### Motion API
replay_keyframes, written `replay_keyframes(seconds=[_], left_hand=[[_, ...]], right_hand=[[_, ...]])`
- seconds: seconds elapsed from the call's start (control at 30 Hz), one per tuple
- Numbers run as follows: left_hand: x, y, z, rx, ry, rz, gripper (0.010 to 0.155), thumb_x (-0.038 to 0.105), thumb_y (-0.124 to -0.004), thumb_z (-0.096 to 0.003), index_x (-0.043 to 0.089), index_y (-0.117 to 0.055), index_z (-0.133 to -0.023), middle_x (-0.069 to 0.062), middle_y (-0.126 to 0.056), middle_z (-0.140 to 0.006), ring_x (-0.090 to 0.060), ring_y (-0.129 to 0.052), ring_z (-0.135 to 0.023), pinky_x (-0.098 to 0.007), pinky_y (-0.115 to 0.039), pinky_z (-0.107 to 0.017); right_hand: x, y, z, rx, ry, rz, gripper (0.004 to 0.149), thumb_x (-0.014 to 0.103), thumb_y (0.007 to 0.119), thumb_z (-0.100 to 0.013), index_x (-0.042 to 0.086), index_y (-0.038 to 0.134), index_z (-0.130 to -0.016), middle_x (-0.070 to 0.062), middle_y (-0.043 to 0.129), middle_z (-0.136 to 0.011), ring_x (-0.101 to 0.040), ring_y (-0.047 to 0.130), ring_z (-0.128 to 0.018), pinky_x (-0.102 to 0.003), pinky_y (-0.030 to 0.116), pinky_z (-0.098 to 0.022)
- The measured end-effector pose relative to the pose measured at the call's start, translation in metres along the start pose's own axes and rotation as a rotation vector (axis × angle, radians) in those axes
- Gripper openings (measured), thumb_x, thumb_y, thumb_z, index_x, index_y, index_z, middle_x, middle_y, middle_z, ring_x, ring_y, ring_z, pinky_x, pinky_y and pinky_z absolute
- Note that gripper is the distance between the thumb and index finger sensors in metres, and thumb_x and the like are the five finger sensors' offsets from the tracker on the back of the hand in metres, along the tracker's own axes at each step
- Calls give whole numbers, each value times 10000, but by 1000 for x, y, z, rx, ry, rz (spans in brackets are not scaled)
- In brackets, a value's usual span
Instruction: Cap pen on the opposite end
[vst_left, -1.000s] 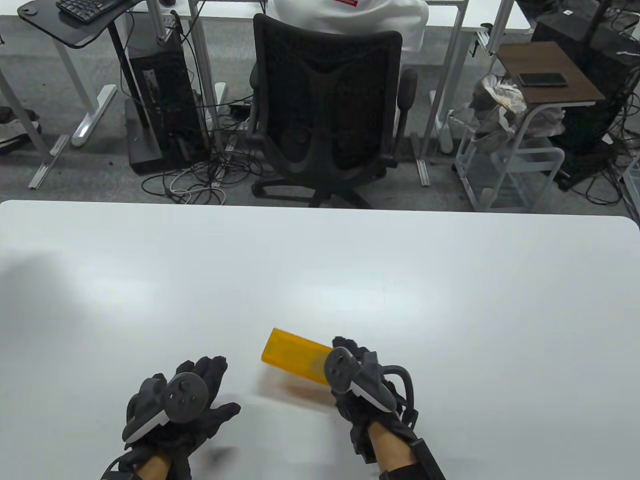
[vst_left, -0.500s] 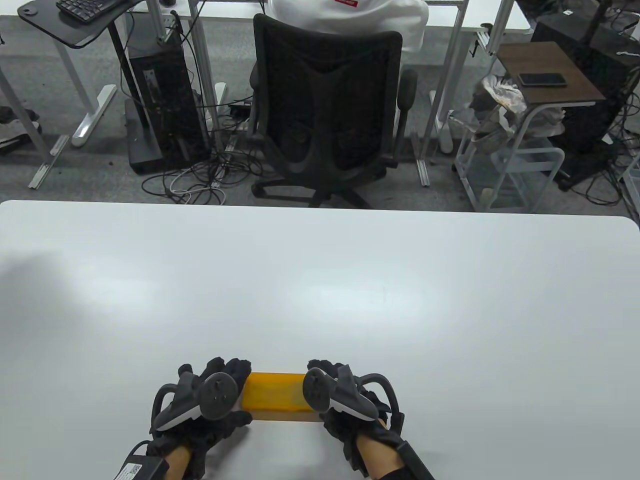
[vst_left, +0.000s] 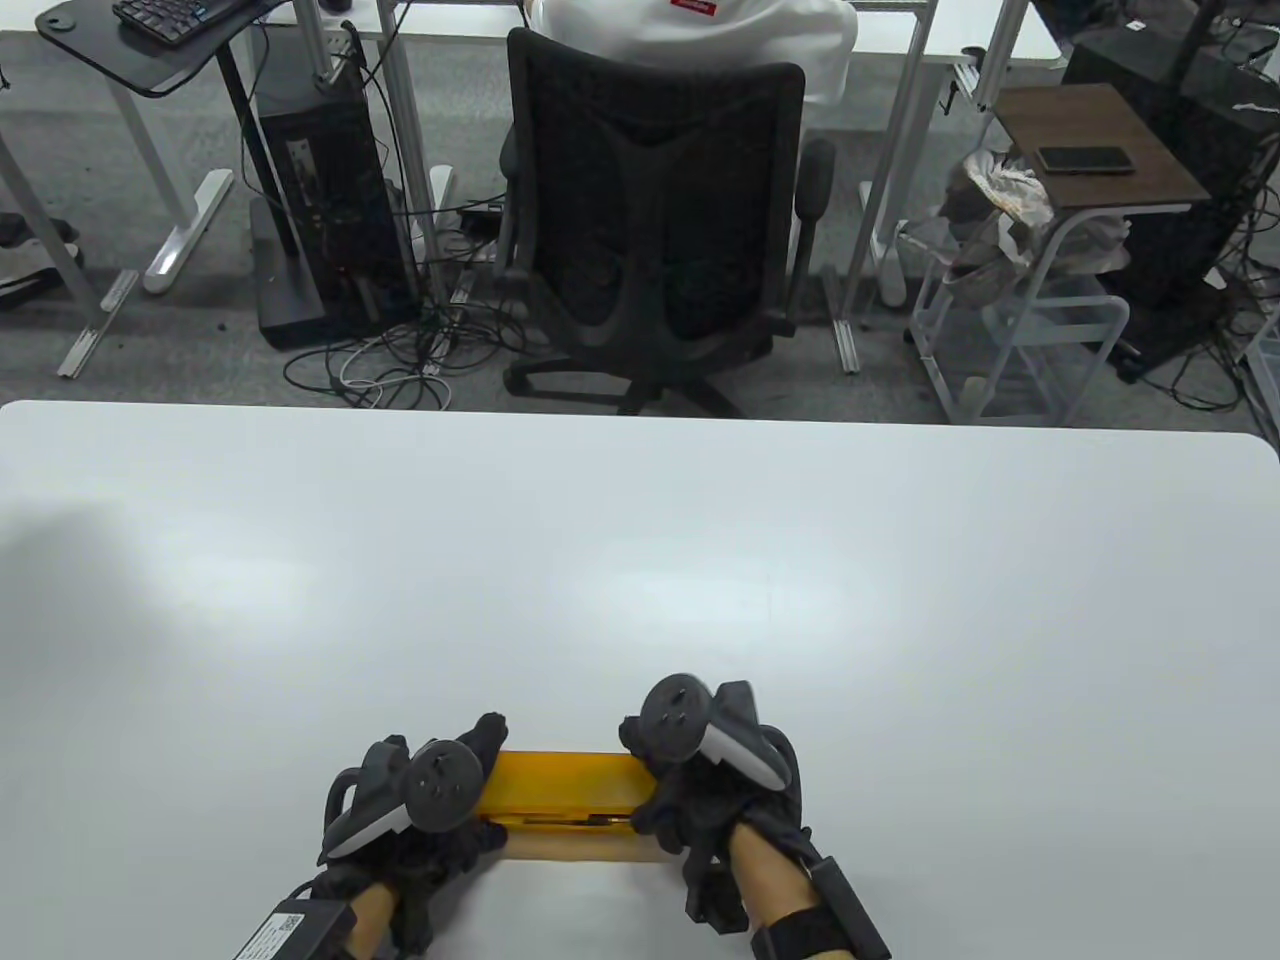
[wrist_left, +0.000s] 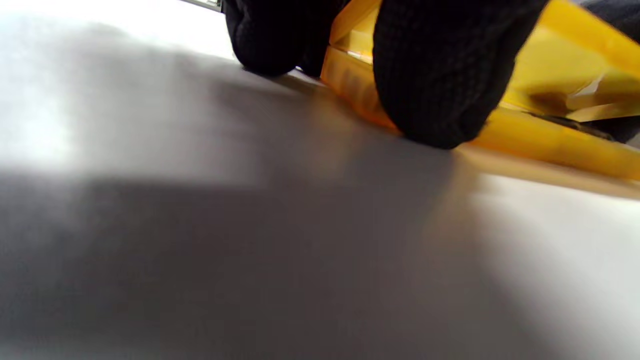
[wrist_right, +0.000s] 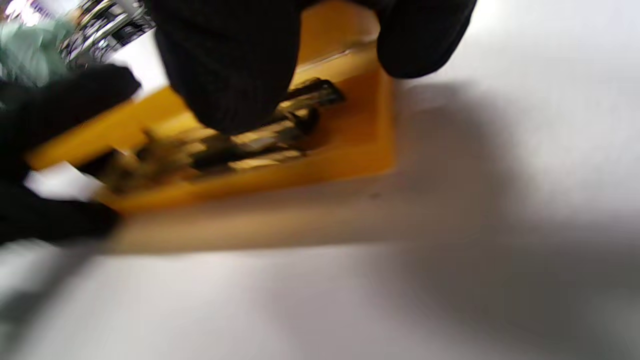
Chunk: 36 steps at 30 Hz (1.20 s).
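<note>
A yellow translucent pen case (vst_left: 560, 782) lies near the table's front edge with its long side left to right. Its lid is raised a little and a gap shows along the near side. My left hand (vst_left: 478, 792) grips the case's left end, and my right hand (vst_left: 648, 790) grips its right end. In the right wrist view dark pens (wrist_right: 260, 145) lie inside the open case (wrist_right: 345, 165) under my right fingers (wrist_right: 230, 65). The left wrist view shows my left fingers (wrist_left: 440, 75) on the case's corner (wrist_left: 550, 142). No pen is out of the case.
The white table (vst_left: 640, 560) stretches away bare beyond the case. A black office chair (vst_left: 650, 230) stands past its far edge, with desks, cables and a side cart (vst_left: 1030, 300) on the floor behind.
My right hand brought the tilted case down towards the front edge and laid it level. My left hand came in and took its left end. The lid has now lifted open slightly.
</note>
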<state>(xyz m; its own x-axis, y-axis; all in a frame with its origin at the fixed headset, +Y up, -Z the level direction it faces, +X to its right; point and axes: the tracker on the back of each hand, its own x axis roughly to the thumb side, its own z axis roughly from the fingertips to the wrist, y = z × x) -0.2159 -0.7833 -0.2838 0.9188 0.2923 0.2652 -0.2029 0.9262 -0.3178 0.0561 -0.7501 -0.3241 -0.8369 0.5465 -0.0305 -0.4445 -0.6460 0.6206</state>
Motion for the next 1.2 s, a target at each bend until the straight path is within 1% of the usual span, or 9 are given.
replay_keyframes(seconds=[0.13, 0.17, 0.27, 0.4, 0.53, 0.63, 0.7, 0.87, 1.2], left_hand=[[-6, -2, 0, -17, 12, 79, 1172, 362, -958, -414, 73, -50, -1096, -160, -514, -1216, -293, -650, -902, -813, -253, -707], [-5, -2, 1, -10, 4, 77, 1201, 353, -961, -421, 81, 11, -1073, -166, -511, -1209, -301, -643, -907, -814, -236, -711], [-2, -3, 3, -20, -21, 52, 1199, 345, -945, -447, 227, 94, -1035, -188, -481, -1204, -327, -614, -925, -822, -194, -715], [-2, -4, 1, -47, -10, 11, 896, 398, -918, -436, 217, -404, -1148, -177, -466, -1181, -303, -591, -931, -831, -196, -698], [2, -1, 0, -12, 0, -20, 891, 403, -947, -407, 209, -473, -1135, -178, -532, -1172, -319, -636, -927, -834, -223, -683], [2, -1, 0, -11, 7, -18, 889, 403, -949, -406, 213, -477, -1135, -174, -535, -1174, -323, -635, -928, -835, -222, -680], [3, -2, 0, -8, 12, -30, 889, 402, -947, -404, 211, -479, -1135, -177, -540, -1172, -327, -638, -927, -836, -227, -678], [3, -1, 0, -9, 15, -31, 891, 404, -949, -403, 213, -480, -1135, -177, -544, -1171, -333, -638, -927, -837, -227, -675], [4, -1, 1, -1, 13, -36, 884, 415, -939, -412, 209, -474, -1135, -178, -541, -1171, -338, -633, -930, -838, -219, -672]], right_hand=[[-18, -16, -9, -44, -39, -374, 530, 300, 789, -417, 250, 789, -945, -124, 747, -1072, -438, 654, -1015, -537, 727, -633], [-19, -16, -14, -158, -3, -382, 514, 312, 757, -420, 267, 824, -928, -182, 808, -1032, -440, 772, -937, -538, 769, -559], [-15, -14, -22, -280, 42, -324, 493, 331, 717, -416, 310, 851, -890, -165, 899, -934, -388, 892, -811, -501, 801, -470], [-11, -12, -25, -324, 69, -261, 493, 342, 706, -417, 316, 847, -889, -146, 908, -891, -358, 917, -750, -475, 813, -437], [-7, -12, -10, -422, 58, -161, 562, 363, 705, -430, 273, 731, -984, -143, 814, -978, -390, 840, -833, -497, 767, -533], [-3, -17, 22, -670, 8, -53, 640, 384, 775, -412, 202, 672, -1016, -138, 743, -1019, -392, 780, -875, -511, 742, -558], [4, -16, 43, -752, -58, 42, 612, 388, 823, -394, 195, 738, -968, -105, 820, -935, -346, 852, -785, -479, 780, -512], [27, 21, 44, -591, -112, 381, 444, 363, 885, -371, 237, 912, -796, -37, 985, -724, -258, 974, -596, -428, 840, -419], [40, 62, 22, -424, -77, 813, 537, 372, 768, -416, 241, 744, -936, -92, 784, -953, -330, 812, -822, -503, 765, -538]])
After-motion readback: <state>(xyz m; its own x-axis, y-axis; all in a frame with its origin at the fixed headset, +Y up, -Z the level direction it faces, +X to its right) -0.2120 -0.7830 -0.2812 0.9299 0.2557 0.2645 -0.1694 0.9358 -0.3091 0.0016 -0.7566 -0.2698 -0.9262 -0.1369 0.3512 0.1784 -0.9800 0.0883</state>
